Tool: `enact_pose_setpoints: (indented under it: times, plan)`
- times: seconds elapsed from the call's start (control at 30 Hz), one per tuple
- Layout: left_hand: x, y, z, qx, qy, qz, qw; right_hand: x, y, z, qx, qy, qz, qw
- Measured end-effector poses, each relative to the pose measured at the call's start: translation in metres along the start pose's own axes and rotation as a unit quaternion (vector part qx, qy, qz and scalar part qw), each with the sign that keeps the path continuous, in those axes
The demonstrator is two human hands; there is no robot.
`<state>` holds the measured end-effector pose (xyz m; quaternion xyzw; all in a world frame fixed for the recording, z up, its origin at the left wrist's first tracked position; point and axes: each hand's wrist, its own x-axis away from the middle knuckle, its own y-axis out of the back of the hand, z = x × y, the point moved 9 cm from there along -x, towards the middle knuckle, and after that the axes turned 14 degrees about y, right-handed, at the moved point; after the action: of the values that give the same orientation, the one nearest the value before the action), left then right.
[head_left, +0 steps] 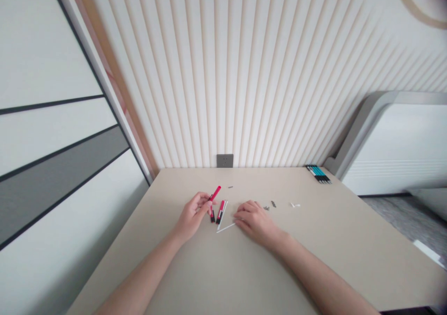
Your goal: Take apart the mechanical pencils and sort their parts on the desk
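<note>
My left hand (194, 214) is closed round a red pen barrel (215, 193) that sticks up and to the right from my fingers. Beside it on the beige table (223, 268) lie two more red and black pen parts (220, 211). A thin white refill (222, 210) lies alongside them. My right hand (252, 219) rests on the table with its fingers curled, the fingertips pinching the end of another thin white refill (225, 228). The two hands are a short way apart.
Small dark pen parts (269, 206) and a small white piece (294, 205) lie right of my right hand. A row of teal and black pens (318, 173) sits at the table's far right corner. A wall socket (224, 160) faces the far edge. A white cabinet (398, 147) stands at right.
</note>
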<state>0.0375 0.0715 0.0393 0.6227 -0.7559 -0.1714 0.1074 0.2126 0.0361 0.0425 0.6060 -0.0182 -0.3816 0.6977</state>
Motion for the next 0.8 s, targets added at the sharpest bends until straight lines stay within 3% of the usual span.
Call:
enact_pose_setpoints:
  times: [0.13,0.23,0.37,0.6,0.8]
  plan:
    - [0.0,0.006,-0.005,-0.207,-0.061,-0.057,0.975,0.001,-0.009,-0.001,0.036,0.004,0.045,0.998]
    - [-0.001,0.008,-0.004,-0.277,-0.084,-0.072,0.955,0.0,-0.012,-0.002,0.049,0.011,0.06,0.997]
    - [-0.003,0.013,-0.002,-0.288,-0.08,-0.086,0.95,-0.001,-0.006,-0.005,0.053,0.013,0.057,0.997]
    - [-0.002,0.014,-0.005,-0.282,-0.093,-0.101,0.949,0.013,0.032,-0.044,0.122,-0.103,-0.028,0.987]
    - [-0.001,0.014,-0.005,-0.279,-0.103,-0.104,0.949,0.017,0.034,-0.052,0.124,-0.108,-0.022,0.986]
